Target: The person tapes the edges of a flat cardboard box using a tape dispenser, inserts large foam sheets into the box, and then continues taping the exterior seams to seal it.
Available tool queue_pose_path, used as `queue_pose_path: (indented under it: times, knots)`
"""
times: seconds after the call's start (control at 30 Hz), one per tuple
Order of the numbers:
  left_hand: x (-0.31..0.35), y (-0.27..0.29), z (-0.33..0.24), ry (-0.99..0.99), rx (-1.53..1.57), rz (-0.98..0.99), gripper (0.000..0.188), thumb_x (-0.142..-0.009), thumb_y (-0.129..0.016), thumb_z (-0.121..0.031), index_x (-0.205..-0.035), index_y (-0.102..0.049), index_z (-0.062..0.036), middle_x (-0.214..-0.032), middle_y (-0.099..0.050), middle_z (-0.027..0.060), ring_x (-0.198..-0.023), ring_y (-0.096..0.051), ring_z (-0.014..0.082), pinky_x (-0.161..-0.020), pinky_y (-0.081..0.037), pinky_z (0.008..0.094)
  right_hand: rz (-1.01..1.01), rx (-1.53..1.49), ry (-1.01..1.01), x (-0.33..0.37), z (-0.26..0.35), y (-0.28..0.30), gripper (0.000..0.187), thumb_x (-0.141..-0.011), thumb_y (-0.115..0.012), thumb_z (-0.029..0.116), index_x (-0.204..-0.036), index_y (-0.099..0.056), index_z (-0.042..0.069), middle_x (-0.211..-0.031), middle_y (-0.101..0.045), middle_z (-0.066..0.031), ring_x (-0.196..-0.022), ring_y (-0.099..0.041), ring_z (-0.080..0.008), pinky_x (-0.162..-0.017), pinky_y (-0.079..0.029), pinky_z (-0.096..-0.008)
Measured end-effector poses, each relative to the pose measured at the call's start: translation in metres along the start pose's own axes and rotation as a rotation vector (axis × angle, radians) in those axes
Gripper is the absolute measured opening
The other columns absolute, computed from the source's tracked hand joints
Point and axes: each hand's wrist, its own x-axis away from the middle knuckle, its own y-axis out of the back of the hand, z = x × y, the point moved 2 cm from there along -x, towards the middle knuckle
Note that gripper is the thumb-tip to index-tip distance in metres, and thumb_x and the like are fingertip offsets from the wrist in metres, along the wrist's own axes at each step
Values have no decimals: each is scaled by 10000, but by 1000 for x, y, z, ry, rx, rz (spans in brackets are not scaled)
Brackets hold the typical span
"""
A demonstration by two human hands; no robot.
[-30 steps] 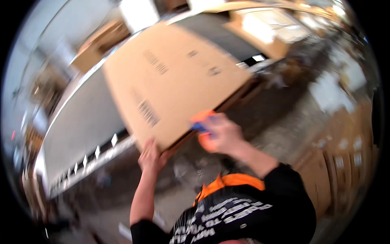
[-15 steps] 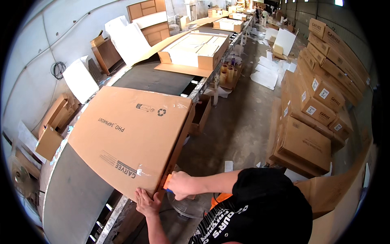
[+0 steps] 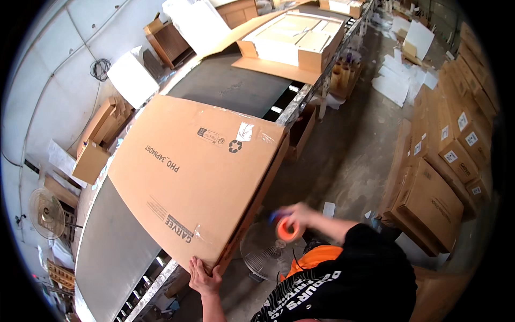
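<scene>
A large flat cardboard box (image 3: 196, 161) lies closed on the dark conveyor belt (image 3: 115, 244), its near right corner jutting over the belt's edge. On that near corner rests my left hand (image 3: 204, 277), fingers spread on the cardboard. My right hand (image 3: 303, 216) is off to the right of the box, apart from it and a little blurred by motion. It grips an orange and blue tape dispenser (image 3: 282, 232). Shiny strips of clear tape show near the box's right-hand corners.
Farther up the belt sits an open carton (image 3: 300, 40) with white panels inside. Cardboard boxes (image 3: 429, 201) are stacked on the right. A floor fan (image 3: 263, 252) stands below my right hand, another fan (image 3: 47, 213) at the far left. Tape rolls (image 3: 340, 75) sit beneath the conveyor.
My right hand has pulled the tape dispenser away from the box's right side, out to the right. My left hand stays on the near corner. The view has shifted.
</scene>
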Motion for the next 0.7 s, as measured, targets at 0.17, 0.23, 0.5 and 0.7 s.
queue_pose_path:
  times: [0.17,0.23,0.5,0.7]
  knots:
    - [2,14,-12,119,-35,123,683,-662,-820,-218,-1238,-569,51,-1330,-593,290,-1256,-558,468,-1066,-475,485,-266,-402,314,-33,91,236,829,-549,-558,-17,-1376,-543,-72,-1150,-691,-170,-1051,-673,-246,-941,-528,-308]
    - [-6,13,-14,158,-20,161,683,-652,-821,-192,-1240,-569,46,-1344,-586,285,-1269,-548,467,-1067,-475,479,-123,-327,441,-66,133,296,686,-595,-559,67,-1263,-607,-80,-1057,-701,-144,-889,-681,-201,-819,-534,-279]
    - [-18,25,-20,210,-122,269,680,-633,-841,-211,-1232,-594,-4,-1344,-591,268,-1240,-588,407,-936,-546,464,147,58,358,-15,103,226,621,-599,-674,25,-1219,-713,34,-1178,-729,-113,-1123,-666,-181,-1036,-472,-315]
    - [-238,-11,-197,-503,165,472,277,-769,-739,-108,-1039,-693,-67,-1208,-673,130,-1029,-663,369,-905,-546,454,-226,-398,449,1,79,56,702,-684,-685,59,-1379,-587,32,-1115,-705,-117,-1008,-662,-137,-917,-483,-249]
